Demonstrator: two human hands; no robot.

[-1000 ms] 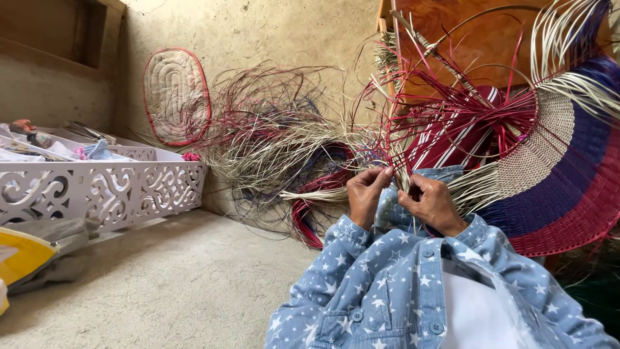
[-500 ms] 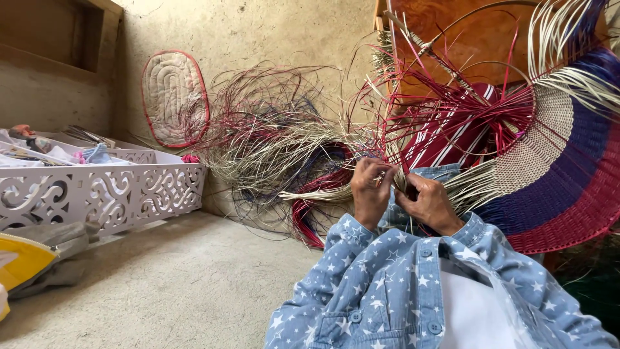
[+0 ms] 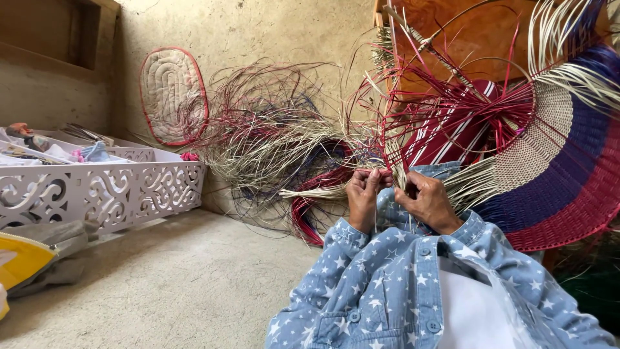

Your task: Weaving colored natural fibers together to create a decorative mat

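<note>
A large round woven piece (image 3: pixel 549 161) in tan, blue and red bands stands on edge at the right, with loose red and pale strands (image 3: pixel 452 110) fanning from its rim. My left hand (image 3: pixel 363 197) pinches pale strands at the lower rim between thumb and fingers. My right hand (image 3: pixel 427 201) is closed on strands just beside it, knuckles toward me. Both wrists come out of blue star-print sleeves (image 3: pixel 400 284). The fingertips are partly hidden among the fibres.
A tangled heap of straw, red and dark fibres (image 3: pixel 278 148) lies against the wall. An oval quilted pad with red trim (image 3: pixel 173 94) leans there. A white cut-out tray (image 3: pixel 97 187) with odds and ends sits left, grey cloth (image 3: pixel 51 249) and a yellow object (image 3: pixel 19 262) beside it.
Both hands shifted slightly along the rim while working the strands; the view moved a little to the right. The woven piece stays put.
</note>
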